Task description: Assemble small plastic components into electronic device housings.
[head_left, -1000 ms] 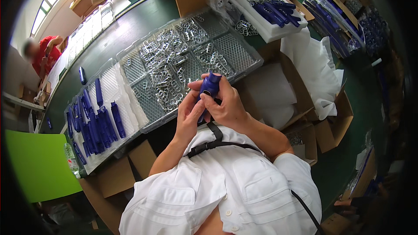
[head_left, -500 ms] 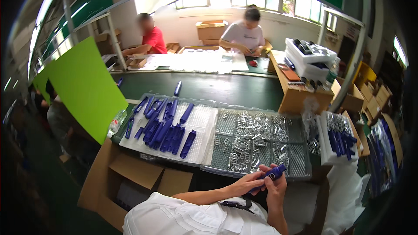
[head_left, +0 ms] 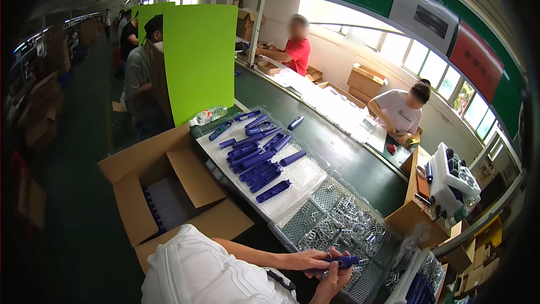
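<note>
Both hands meet low in the view around one dark blue plastic tube-like housing [head_left: 350, 260]. My left hand [head_left: 308, 260] is closed on its near end, thumb and fingers pressed along the top. My right hand [head_left: 334, 279] grips it from below and the right. A small pale ring or clip shows by the fingertips, too small to name surely. Just beyond the hands lies a divided clear tray [head_left: 297, 229] with many loose shiny metal clips [head_left: 351, 214]. To its left, more blue housings [head_left: 260, 163] are spread on a white textured tray [head_left: 301, 183].
An open cardboard box [head_left: 132, 208] stands left of my body. A lime green panel [head_left: 199, 62] rises behind a plastic bottle [head_left: 209, 115]. Two people sit across the dark green bench [head_left: 332, 143]. A white foam box [head_left: 450, 177] stands at the right.
My view has swung left and tilted, so the aisle, another person and more of the cardboard box show. Both hands keep hold of the blue housing, which now lies more level in the picture.
</note>
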A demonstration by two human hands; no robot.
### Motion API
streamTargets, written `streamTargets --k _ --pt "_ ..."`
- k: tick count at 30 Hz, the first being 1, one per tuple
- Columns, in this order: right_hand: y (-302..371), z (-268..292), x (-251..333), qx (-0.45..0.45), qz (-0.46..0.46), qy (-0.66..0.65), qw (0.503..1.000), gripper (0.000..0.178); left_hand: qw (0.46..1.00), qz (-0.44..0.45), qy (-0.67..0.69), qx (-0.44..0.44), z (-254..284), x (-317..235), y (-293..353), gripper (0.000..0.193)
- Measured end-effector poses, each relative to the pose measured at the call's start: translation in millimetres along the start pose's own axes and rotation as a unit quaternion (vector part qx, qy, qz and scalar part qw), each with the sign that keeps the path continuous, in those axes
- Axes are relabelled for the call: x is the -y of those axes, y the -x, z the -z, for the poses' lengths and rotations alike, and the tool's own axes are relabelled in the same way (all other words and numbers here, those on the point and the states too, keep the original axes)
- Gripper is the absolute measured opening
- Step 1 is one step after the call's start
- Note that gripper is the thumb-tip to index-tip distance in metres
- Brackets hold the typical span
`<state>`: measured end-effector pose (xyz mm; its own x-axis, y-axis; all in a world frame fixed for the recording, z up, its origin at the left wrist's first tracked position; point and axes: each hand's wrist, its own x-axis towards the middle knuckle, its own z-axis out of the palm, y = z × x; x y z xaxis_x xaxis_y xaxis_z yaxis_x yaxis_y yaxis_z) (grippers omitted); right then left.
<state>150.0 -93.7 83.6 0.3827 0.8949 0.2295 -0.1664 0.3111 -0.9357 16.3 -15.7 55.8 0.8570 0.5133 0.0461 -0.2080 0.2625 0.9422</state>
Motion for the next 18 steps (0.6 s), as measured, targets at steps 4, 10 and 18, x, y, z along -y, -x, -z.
streamTargets --k 4,10,18 --pt "-14 34 -18 0.019 -0.146 -0.005 0.989 0.030 0.999 0.044 -0.004 -0.017 -5 -5 -9 0.058" --pt "-33 18 8 0.010 -0.026 -0.037 0.999 0.047 0.998 0.027 -0.043 -0.024 -3 1 -35 0.049" --pt "-38 51 -7 -0.004 -0.029 0.003 1.000 0.045 0.993 0.118 0.007 -0.005 -9 2 -61 0.036"
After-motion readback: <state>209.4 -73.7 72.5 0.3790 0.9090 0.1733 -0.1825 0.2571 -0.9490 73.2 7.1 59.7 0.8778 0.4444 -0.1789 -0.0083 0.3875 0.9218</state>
